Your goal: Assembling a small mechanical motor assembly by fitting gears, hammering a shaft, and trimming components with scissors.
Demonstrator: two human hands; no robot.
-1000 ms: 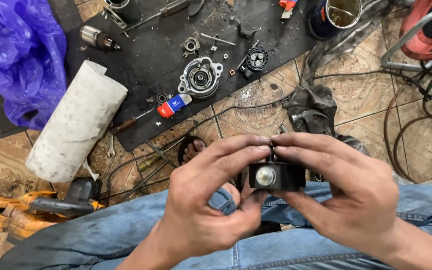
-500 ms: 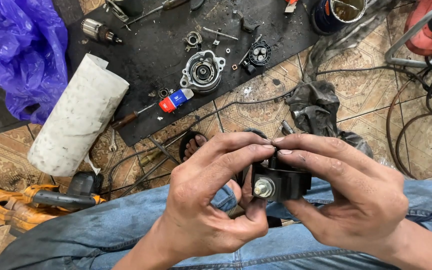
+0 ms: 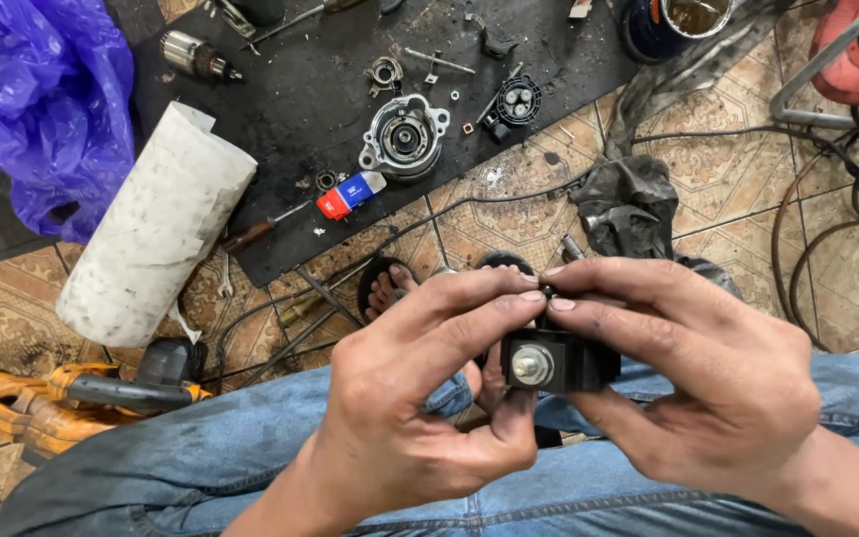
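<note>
Greasy hands (image 3: 429, 398) (image 3: 708, 388) around boxy black part (image 3: 559, 360)

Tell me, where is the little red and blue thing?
In the head view, the small red and blue plastic object lies on the black mat, upper middle, just left of the round silver metal housing.

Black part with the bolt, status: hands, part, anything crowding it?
Left hand and right hand both grip the small black part, held above the lap. Silver bolt head faces the camera. Fingertips meet on top; nothing else touches it.

a repair workshop: motor parts (image 3: 405, 137) litter the tiled floor (image 3: 509, 214).
</note>
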